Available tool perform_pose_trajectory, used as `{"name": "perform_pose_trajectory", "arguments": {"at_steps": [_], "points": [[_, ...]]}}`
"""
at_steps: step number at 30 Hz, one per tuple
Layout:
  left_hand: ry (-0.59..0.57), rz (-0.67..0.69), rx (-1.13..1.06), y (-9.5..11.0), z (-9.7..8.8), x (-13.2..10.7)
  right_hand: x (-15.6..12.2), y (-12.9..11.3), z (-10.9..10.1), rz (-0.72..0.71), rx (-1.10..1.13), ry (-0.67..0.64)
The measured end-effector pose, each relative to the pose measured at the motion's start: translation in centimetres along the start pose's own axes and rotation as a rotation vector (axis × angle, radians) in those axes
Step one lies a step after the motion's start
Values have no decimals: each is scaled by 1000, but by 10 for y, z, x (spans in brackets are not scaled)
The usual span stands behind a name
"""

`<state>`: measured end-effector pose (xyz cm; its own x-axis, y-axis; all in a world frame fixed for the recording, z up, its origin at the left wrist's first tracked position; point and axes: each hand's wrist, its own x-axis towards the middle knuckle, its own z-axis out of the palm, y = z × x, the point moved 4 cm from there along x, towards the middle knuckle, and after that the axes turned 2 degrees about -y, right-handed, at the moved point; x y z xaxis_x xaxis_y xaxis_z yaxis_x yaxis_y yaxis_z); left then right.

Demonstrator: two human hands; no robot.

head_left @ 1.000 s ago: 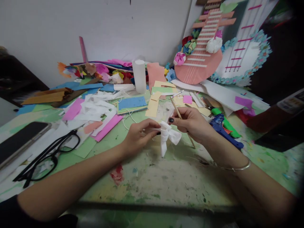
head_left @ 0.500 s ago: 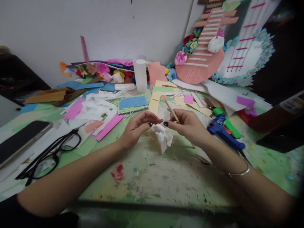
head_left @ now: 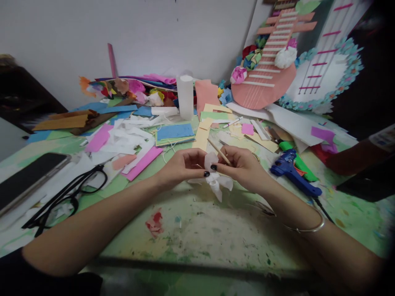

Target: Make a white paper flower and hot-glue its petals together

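A white paper flower [head_left: 216, 183] with several loose petals is held over the front middle of the table. My left hand [head_left: 187, 166] pinches it from the left, thumb and fingers closed on the paper. My right hand [head_left: 239, 164] grips a petal at its upper right side with the thumb. A thin wooden stick [head_left: 218, 151] also lies in the right hand, its upper end pointing up and left past the fingers. The flower's underside and some fingertips are hidden.
A blue glue gun [head_left: 291, 172] lies to the right. Black glasses [head_left: 70, 193] and a phone [head_left: 31, 181] lie left. White paper scraps [head_left: 126, 139], a blue paper stack [head_left: 175, 132] and a white roll [head_left: 185, 98] stand behind. A paper guitar [head_left: 265, 86] leans on the wall.
The flower has turned, so its petals now spread more to the sides. My left thumb has moved lower onto it, and the stick lies at a flatter slant.
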<state>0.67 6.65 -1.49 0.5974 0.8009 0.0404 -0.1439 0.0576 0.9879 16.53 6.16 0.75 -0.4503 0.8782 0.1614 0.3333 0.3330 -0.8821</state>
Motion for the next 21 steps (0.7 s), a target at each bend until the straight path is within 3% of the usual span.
{"name": "perform_pose_trajectory", "arguments": {"at_steps": [10, 17, 21], "points": [[132, 91, 71, 8, -3, 0, -3, -7, 1, -13, -60, 44], [177, 84, 195, 11, -4, -2, -7, -23, -12, -221, -294, 41], [162, 84, 214, 11, -3, -3, -9, -21, -13, -201, -428, 37]]}}
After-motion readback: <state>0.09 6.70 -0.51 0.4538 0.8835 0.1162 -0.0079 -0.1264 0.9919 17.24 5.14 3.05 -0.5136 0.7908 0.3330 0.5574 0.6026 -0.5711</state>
